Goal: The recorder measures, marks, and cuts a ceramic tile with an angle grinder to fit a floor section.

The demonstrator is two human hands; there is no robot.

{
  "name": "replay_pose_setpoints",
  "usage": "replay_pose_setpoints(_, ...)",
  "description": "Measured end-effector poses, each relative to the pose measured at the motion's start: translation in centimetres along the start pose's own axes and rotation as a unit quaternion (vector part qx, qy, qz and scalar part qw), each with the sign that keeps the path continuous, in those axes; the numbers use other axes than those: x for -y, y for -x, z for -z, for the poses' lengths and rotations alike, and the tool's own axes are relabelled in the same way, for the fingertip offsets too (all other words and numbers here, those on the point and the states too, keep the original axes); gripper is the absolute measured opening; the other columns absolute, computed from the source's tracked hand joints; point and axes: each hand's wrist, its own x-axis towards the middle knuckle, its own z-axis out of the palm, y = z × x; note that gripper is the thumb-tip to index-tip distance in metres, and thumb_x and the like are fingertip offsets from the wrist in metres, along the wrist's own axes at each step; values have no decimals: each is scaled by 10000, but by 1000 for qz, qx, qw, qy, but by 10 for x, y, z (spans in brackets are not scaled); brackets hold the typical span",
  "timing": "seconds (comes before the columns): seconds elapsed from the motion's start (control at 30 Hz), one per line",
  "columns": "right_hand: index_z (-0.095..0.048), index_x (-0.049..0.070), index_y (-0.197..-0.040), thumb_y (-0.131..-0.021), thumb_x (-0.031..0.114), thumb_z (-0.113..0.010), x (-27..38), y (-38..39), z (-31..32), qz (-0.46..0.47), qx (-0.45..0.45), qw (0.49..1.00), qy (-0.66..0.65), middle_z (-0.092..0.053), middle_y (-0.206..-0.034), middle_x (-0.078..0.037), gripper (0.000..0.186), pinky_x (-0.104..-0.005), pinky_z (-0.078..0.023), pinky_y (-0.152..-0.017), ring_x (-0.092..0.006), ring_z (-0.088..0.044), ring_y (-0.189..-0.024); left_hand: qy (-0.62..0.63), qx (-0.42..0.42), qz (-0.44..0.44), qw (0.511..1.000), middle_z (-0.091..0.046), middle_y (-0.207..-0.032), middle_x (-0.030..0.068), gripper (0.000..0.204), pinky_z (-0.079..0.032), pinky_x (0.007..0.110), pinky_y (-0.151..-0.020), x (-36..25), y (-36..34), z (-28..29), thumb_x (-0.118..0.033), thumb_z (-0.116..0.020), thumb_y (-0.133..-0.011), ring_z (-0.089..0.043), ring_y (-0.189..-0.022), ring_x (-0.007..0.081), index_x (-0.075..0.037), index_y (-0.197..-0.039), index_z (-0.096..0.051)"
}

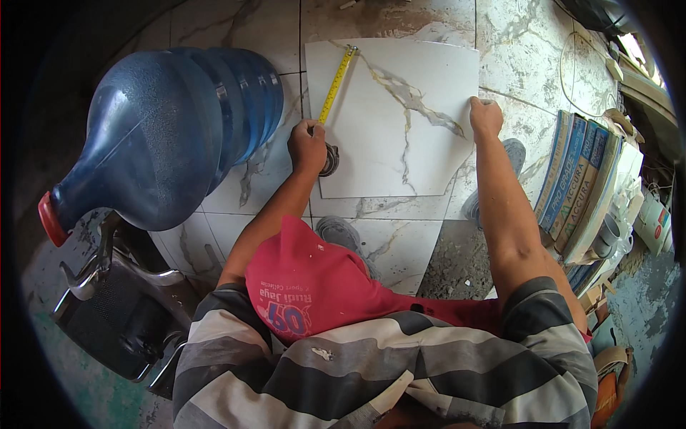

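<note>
A white marble-patterned tile [436, 161] with grey and gold veins lies over the tiled floor in front of me. Its lower right corner looks cut at a slant. My left hand [307, 148], at the tile's left edge, is closed on a tape measure [333, 93]. The yellow blade runs from my fingers up to the tile's far edge, where its metal hook sits; the dark case shows partly beneath my hand. At the opposite edge, my right hand [486, 116] is closed with its fingers on the tile's rim. Its fingertips are partly hidden.
A large blue water jug [157, 129] with a red cap lies on its side at left. Below it stands a dark chair [118, 307] with metal arms. Stacked boxes [579, 182] and clutter line the right side. Grey shoes [339, 232] show near the tile.
</note>
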Motion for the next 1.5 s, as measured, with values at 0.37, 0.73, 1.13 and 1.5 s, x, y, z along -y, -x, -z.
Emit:
replay_pose_setpoints(0.37,-682,-44,-1043,-810,470,-592,-38,-2,5,-24,5,999,-38,-669,-1078,-275,572,-423,-464,-949,-392,-631,-1064,80,49,56,994,-677,-750,67,172,-493,314,-634,7,-1,13,-187,-560,-933,-624,-653,148,-37,-984,-629)
replay_pose_setpoints(0.73,-666,-33,-1074,-860,539,-564,-52,-6,38,15,17,993,119,-662,-1097,-277,619,-447,-464,-948,-413,-622,-1075,17,160,22,987,-668,-747,60,186,-492,282,-641,-4,22,14,-181,-564,-922,-630,-647,131,-16,-953,-644)
replay_pose_setpoints(1.13,-588,-24,-1194,-934,191,-655,51,32,3,137,293,885,-333,-665,-937,-100,345,-268,-498,-651,-145,-611,-737,-10,490,-77,868,-638,-801,51,151,-513,264,-666,-101,-58,12,-143,-568,-948,-614,-683,117,5,-940,-599)
replay_pose_setpoints(1.5,-554,2,-1244,-947,189,-651,0,-46,32,19,260,869,-421,-625,-920,-43,364,-255,-505,-674,-114,-591,-747,-36,585,-33,809,-625,-800,52,146,-518,277,-656,-92,-71,16,-126,-598,-950,-627,-694,133,-4,-1013,-548)
